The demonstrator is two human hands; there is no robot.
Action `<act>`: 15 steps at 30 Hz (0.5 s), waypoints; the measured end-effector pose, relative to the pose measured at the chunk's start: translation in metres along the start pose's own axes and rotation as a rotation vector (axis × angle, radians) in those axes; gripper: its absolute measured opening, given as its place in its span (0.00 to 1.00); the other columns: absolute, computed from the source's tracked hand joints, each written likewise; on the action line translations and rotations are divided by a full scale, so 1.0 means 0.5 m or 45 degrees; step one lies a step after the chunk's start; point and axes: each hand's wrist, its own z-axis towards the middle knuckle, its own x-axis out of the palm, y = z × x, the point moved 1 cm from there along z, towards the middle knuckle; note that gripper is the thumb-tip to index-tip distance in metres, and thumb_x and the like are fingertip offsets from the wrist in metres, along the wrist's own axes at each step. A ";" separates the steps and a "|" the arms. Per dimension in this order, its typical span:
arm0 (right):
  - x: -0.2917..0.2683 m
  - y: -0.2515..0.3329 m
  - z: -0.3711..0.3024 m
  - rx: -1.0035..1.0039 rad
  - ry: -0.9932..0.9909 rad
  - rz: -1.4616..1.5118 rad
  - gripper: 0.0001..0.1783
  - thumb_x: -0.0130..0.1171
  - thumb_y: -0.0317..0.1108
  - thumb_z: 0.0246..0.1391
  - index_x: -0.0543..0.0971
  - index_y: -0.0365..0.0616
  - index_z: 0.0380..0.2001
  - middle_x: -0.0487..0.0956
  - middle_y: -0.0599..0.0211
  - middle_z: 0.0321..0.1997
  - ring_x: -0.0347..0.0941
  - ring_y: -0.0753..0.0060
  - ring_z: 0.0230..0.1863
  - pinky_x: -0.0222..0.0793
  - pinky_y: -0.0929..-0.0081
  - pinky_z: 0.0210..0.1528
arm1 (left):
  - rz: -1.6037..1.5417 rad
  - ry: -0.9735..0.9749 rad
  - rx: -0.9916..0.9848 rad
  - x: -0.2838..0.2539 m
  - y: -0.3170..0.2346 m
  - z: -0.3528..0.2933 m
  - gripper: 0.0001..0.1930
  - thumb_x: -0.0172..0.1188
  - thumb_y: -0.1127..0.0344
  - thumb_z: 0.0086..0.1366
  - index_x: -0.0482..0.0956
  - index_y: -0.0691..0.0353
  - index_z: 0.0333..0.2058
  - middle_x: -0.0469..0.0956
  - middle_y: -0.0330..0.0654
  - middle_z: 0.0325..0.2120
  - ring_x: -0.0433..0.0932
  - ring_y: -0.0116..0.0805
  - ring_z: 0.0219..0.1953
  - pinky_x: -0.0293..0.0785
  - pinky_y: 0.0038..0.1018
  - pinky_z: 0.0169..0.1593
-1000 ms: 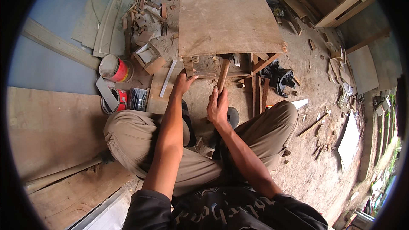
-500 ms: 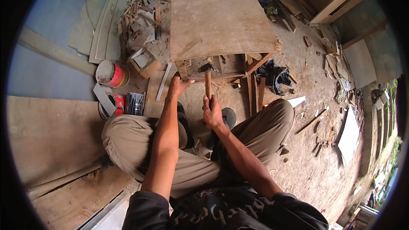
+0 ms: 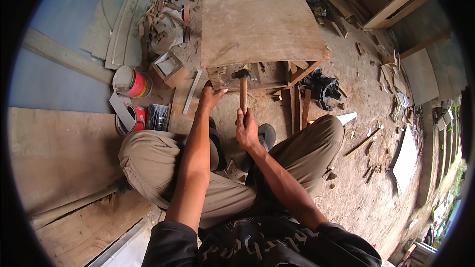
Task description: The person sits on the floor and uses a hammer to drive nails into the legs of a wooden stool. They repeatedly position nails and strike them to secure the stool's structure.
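My right hand (image 3: 247, 131) is closed round the wooden handle of a hammer (image 3: 243, 91). The hammer's dark metal head points away from me, at the open front of a wooden frame just below a plywood panel (image 3: 262, 22). On the left, my left hand (image 3: 212, 98) is at the lower end of a short wooden leg (image 3: 214, 76) under the panel's near left corner. Its thumb sticks out to the right, and its other fingers are partly hidden against the wood. A gap separates the hammer head from that leg.
Red cans (image 3: 132, 83) and a dark container (image 3: 158, 117) stand left of my knee. Wood offcuts (image 3: 166, 24) are heaped beyond them. A black plastic bag (image 3: 321, 88) and a white-handled saw (image 3: 346, 117) lie right of the frame. Scraps litter the floor, with a white sheet (image 3: 406, 160) far right.
The hammer has risen slightly and its head is turned a little. My left hand stays at the leg with its thumb reaching rightward. The whole view has shifted slightly.
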 end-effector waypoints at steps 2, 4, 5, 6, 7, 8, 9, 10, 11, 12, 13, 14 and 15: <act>-0.001 0.004 0.000 -0.061 -0.046 0.141 0.19 0.46 0.47 0.70 0.67 0.40 0.36 0.71 0.65 0.20 0.67 0.69 0.21 0.64 0.64 0.25 | 0.024 0.018 0.034 -0.002 0.003 -0.001 0.22 0.74 0.65 0.53 0.79 0.61 0.45 0.82 0.45 0.40 0.80 0.40 0.43 0.75 0.34 0.48; 0.001 0.001 -0.002 -0.019 -0.024 0.051 0.19 0.46 0.47 0.70 0.67 0.40 0.36 0.72 0.62 0.20 0.68 0.66 0.21 0.64 0.63 0.26 | -0.103 0.083 -0.048 -0.004 0.006 -0.001 0.23 0.74 0.65 0.52 0.78 0.60 0.47 0.81 0.44 0.41 0.80 0.38 0.44 0.75 0.34 0.49; 0.001 -0.002 -0.002 -0.015 -0.005 0.016 0.19 0.47 0.47 0.70 0.67 0.40 0.36 0.72 0.61 0.20 0.69 0.65 0.21 0.65 0.63 0.26 | -0.165 0.124 -0.087 -0.004 0.007 0.000 0.24 0.74 0.66 0.52 0.78 0.59 0.48 0.81 0.43 0.41 0.80 0.37 0.44 0.74 0.34 0.49; 0.002 -0.007 -0.003 0.014 0.010 -0.051 0.20 0.47 0.48 0.70 0.67 0.40 0.36 0.74 0.56 0.22 0.72 0.58 0.23 0.65 0.60 0.28 | -0.173 0.113 -0.044 -0.004 0.007 0.000 0.24 0.74 0.65 0.52 0.79 0.59 0.48 0.82 0.43 0.40 0.80 0.36 0.43 0.75 0.33 0.49; 0.004 -0.011 -0.004 0.027 0.051 -0.050 0.20 0.46 0.48 0.70 0.67 0.40 0.36 0.74 0.55 0.22 0.73 0.55 0.24 0.66 0.59 0.28 | -0.180 0.102 -0.003 -0.004 0.008 0.003 0.24 0.75 0.65 0.51 0.79 0.58 0.48 0.82 0.42 0.40 0.80 0.35 0.43 0.75 0.32 0.48; 0.007 -0.016 -0.007 0.036 0.061 -0.056 0.21 0.46 0.49 0.69 0.67 0.39 0.36 0.75 0.54 0.23 0.73 0.53 0.25 0.66 0.58 0.28 | -0.190 0.108 0.033 -0.004 0.009 0.005 0.24 0.75 0.65 0.51 0.79 0.58 0.47 0.82 0.41 0.39 0.79 0.34 0.42 0.75 0.32 0.48; 0.010 -0.020 -0.010 0.086 0.093 -0.076 0.21 0.46 0.50 0.69 0.67 0.39 0.36 0.75 0.52 0.23 0.74 0.50 0.25 0.66 0.57 0.29 | -0.251 0.132 -0.037 -0.003 0.012 0.007 0.24 0.75 0.65 0.50 0.80 0.57 0.47 0.82 0.40 0.39 0.79 0.33 0.41 0.75 0.31 0.47; 0.010 -0.025 -0.009 0.085 0.105 -0.083 0.22 0.46 0.51 0.69 0.67 0.39 0.37 0.75 0.52 0.23 0.74 0.48 0.26 0.66 0.56 0.29 | -0.316 0.173 -0.111 -0.002 0.017 0.011 0.24 0.76 0.64 0.50 0.80 0.57 0.46 0.82 0.38 0.38 0.79 0.32 0.41 0.75 0.31 0.46; 0.010 -0.028 -0.010 0.040 0.077 -0.074 0.22 0.46 0.51 0.69 0.67 0.39 0.37 0.75 0.52 0.23 0.74 0.48 0.26 0.66 0.56 0.29 | -0.350 0.206 -0.197 -0.002 0.023 0.014 0.24 0.77 0.64 0.49 0.81 0.56 0.46 0.82 0.37 0.37 0.79 0.31 0.40 0.76 0.30 0.45; 0.010 -0.030 -0.008 0.029 0.072 -0.075 0.22 0.46 0.51 0.69 0.67 0.39 0.37 0.75 0.52 0.23 0.74 0.48 0.26 0.67 0.56 0.30 | -0.398 0.206 -0.169 0.001 0.028 0.021 0.23 0.78 0.64 0.47 0.82 0.57 0.44 0.82 0.36 0.36 0.79 0.29 0.39 0.76 0.29 0.44; 0.009 -0.033 -0.006 0.012 0.060 -0.072 0.22 0.46 0.51 0.69 0.67 0.39 0.37 0.75 0.52 0.23 0.74 0.49 0.26 0.67 0.57 0.30 | -0.388 0.231 -0.135 0.006 0.033 0.024 0.23 0.77 0.66 0.48 0.80 0.58 0.44 0.82 0.36 0.37 0.79 0.28 0.39 0.76 0.28 0.44; 0.010 -0.034 -0.004 0.009 0.058 -0.043 0.22 0.46 0.51 0.69 0.66 0.39 0.36 0.75 0.52 0.23 0.74 0.50 0.26 0.67 0.57 0.29 | -0.347 0.241 -0.143 0.010 0.039 0.028 0.23 0.76 0.68 0.49 0.79 0.59 0.45 0.81 0.36 0.37 0.79 0.27 0.40 0.76 0.27 0.44; 0.009 -0.036 -0.002 0.016 0.048 -0.054 0.22 0.46 0.51 0.69 0.66 0.39 0.36 0.74 0.53 0.23 0.74 0.51 0.26 0.67 0.58 0.29 | -0.303 0.251 -0.154 0.017 0.044 0.030 0.23 0.75 0.71 0.50 0.78 0.60 0.46 0.81 0.36 0.38 0.79 0.27 0.40 0.77 0.26 0.44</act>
